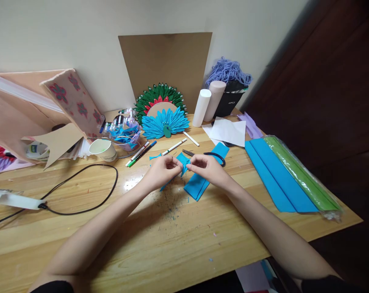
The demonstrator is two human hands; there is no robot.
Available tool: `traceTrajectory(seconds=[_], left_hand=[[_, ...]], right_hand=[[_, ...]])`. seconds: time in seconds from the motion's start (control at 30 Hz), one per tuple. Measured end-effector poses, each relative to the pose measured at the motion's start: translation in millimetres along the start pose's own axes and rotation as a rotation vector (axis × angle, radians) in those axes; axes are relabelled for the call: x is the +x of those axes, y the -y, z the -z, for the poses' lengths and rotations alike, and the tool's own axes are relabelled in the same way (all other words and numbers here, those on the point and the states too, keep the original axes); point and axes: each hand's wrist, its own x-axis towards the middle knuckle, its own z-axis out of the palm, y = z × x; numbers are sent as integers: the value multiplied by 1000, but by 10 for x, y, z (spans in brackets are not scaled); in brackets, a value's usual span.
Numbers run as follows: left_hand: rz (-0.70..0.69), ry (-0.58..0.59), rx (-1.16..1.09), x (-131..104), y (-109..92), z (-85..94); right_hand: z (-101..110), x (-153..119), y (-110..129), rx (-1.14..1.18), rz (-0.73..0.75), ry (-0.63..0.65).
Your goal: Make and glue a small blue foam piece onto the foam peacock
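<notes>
blue paper piece [183,162], green paper sheet [300,175], lavender yarn [228,71]

Pale wall [80,32] behind a glossy wooden table [178,240] (dark door [333,81] at right).

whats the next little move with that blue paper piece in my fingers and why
Probably pinch the next fold tight. Both hands, left hand and right hand, grip the small blue paper piece between fingertips just above the table, and it looks only partly pleated, unlike the finished blue fan by the wall.
</notes>
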Motion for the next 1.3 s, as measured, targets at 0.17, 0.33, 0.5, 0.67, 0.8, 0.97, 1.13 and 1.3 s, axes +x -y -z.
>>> traceTrajectory(seconds=[0.17, 0.33, 0.5, 0.67, 0.8, 0.97, 1.13, 1.3], left_hand=[[42, 72, -67, -7, -15, -17], [78, 87, -140, -5, -41, 14], [112, 95, -219, 9, -35, 39], [116, 82, -257, 29, 12, 4], [119, 71, -270, 30, 26, -16], [118, 139, -259, 23, 30, -1], [170, 116, -244, 29, 32, -11], [169, 95, -296, 25, 33, -10]], right_hand=[[22, 12, 3, -14, 0, -17], [47, 19, 11, -26, 19, -22], [56, 15, -1, -11, 33, -40], [51, 10, -3, -41, 19, -15], [43, 13, 6, -25, 24, -19], [50, 18, 17, 17, 45, -23], [51, 7, 35, 29, 42, -23], [47, -2, 65, 24, 28, -38]])
